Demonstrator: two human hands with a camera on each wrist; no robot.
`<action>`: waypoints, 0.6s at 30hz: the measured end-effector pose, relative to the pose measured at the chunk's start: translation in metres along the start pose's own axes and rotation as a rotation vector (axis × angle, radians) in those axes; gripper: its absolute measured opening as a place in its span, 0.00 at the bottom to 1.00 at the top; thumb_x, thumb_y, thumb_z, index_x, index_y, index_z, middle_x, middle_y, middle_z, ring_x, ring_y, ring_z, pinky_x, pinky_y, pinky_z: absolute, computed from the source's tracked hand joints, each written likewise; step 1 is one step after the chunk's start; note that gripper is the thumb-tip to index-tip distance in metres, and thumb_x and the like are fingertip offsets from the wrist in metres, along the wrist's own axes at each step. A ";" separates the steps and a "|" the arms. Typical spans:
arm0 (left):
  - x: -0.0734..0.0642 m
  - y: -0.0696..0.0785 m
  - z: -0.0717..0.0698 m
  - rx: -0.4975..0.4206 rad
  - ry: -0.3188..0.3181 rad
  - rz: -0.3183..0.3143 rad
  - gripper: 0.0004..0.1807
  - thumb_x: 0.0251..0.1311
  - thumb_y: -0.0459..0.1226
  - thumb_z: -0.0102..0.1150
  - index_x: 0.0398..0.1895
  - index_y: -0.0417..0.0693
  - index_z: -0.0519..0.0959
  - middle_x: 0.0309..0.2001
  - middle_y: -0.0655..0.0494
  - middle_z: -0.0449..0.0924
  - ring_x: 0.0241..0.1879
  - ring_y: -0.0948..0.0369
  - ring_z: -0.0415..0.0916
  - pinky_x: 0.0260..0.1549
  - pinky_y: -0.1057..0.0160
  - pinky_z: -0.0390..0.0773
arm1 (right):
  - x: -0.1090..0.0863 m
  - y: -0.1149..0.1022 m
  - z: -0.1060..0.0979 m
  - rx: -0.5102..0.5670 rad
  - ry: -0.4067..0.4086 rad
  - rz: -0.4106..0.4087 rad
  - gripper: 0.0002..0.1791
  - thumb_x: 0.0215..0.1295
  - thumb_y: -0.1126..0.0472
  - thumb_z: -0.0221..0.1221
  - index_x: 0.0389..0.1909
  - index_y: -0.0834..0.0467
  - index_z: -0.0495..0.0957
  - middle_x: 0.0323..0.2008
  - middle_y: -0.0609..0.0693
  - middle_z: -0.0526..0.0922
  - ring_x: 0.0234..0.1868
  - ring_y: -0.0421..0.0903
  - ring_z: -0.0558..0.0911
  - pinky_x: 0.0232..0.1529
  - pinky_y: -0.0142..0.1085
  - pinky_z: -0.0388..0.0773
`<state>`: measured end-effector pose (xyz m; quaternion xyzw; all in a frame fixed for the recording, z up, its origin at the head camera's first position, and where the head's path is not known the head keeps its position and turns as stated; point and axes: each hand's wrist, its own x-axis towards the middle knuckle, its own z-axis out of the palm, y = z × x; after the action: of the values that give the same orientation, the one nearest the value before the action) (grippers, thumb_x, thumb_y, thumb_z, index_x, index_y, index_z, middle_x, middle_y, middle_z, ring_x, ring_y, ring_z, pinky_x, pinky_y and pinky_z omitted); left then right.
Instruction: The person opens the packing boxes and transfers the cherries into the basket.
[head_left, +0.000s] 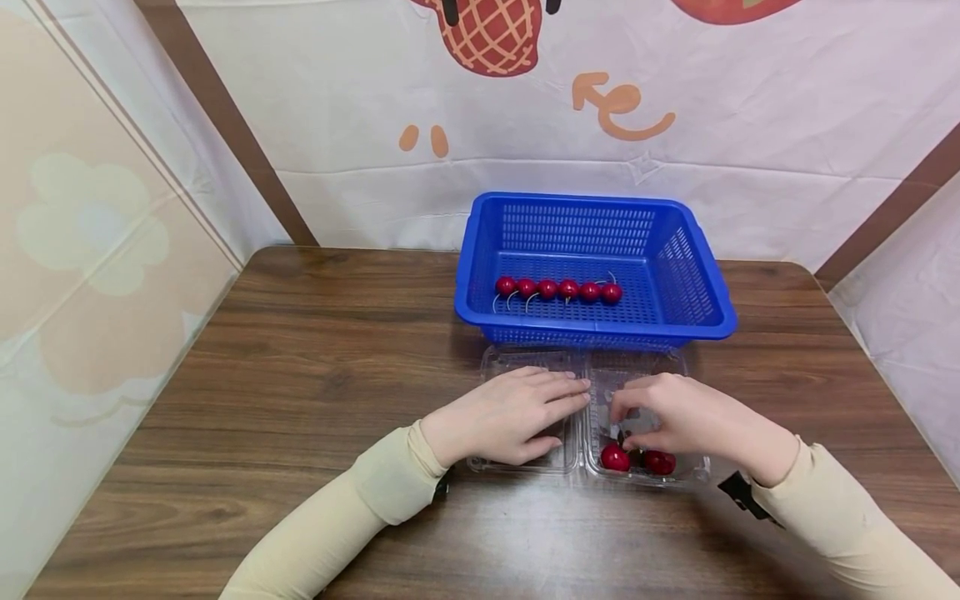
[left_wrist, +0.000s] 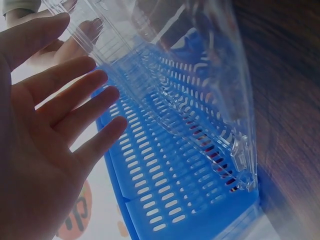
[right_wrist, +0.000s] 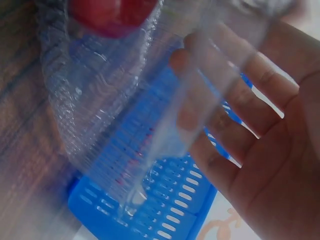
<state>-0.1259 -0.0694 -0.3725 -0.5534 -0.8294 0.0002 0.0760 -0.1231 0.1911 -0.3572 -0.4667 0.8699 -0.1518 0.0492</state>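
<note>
A clear plastic clamshell box lies unfolded on the table, with a left half (head_left: 517, 360) and a right half (head_left: 600, 392). My left hand (head_left: 517, 412) rests over the left half, fingers straight and fingertips at the middle hinge. Two red cherries sit at the near end of the right half, a left cherry (head_left: 615, 457) and a right cherry (head_left: 660, 462). My right hand (head_left: 678, 417) reaches down into that half, fingers loosely bent, thumb close over the cherries. In the right wrist view its fingers (right_wrist: 250, 110) show through the plastic, with nothing visible between them.
Behind the box stands a blue plastic basket (head_left: 596, 332) with slotted walls. A row of several red cherries (head_left: 568, 289) with stems lies on its floor. The wooden table (head_left: 315, 375) ends at a patterned cloth (head_left: 360, 100) at the back.
</note>
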 end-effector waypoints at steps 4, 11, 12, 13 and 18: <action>0.000 0.001 0.000 0.009 -0.003 0.002 0.34 0.61 0.51 0.54 0.68 0.47 0.65 0.69 0.54 0.63 0.68 0.58 0.61 0.67 0.59 0.61 | -0.001 -0.002 0.003 0.016 -0.009 -0.014 0.13 0.47 0.59 0.71 0.33 0.50 0.79 0.33 0.41 0.84 0.36 0.37 0.82 0.37 0.32 0.81; 0.000 0.001 0.000 0.024 -0.010 0.002 0.34 0.62 0.52 0.53 0.69 0.47 0.65 0.69 0.54 0.63 0.69 0.58 0.60 0.68 0.60 0.60 | -0.001 -0.006 0.009 0.024 -0.048 -0.016 0.16 0.43 0.58 0.73 0.35 0.49 0.80 0.34 0.40 0.83 0.36 0.36 0.81 0.37 0.33 0.81; 0.000 0.001 0.000 0.025 -0.011 0.003 0.34 0.62 0.52 0.53 0.69 0.48 0.64 0.70 0.54 0.63 0.69 0.58 0.60 0.68 0.60 0.59 | -0.001 -0.006 0.011 0.018 -0.051 -0.015 0.17 0.43 0.58 0.73 0.35 0.48 0.79 0.34 0.40 0.83 0.36 0.36 0.81 0.37 0.33 0.80; -0.001 0.001 0.000 0.027 -0.012 0.003 0.34 0.62 0.52 0.53 0.69 0.48 0.64 0.70 0.54 0.63 0.69 0.58 0.60 0.69 0.60 0.59 | -0.001 -0.005 0.012 0.013 -0.055 -0.015 0.17 0.42 0.58 0.73 0.35 0.48 0.79 0.33 0.39 0.83 0.36 0.36 0.81 0.37 0.33 0.80; 0.000 0.002 0.000 0.028 -0.021 0.004 0.34 0.62 0.52 0.52 0.69 0.49 0.64 0.70 0.54 0.62 0.69 0.58 0.60 0.69 0.59 0.59 | -0.001 -0.003 0.017 -0.006 -0.056 -0.022 0.17 0.42 0.58 0.73 0.34 0.46 0.79 0.33 0.38 0.82 0.35 0.35 0.81 0.37 0.33 0.80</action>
<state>-0.1242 -0.0690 -0.3726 -0.5540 -0.8289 0.0177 0.0753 -0.1159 0.1865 -0.3719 -0.4806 0.8634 -0.1366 0.0706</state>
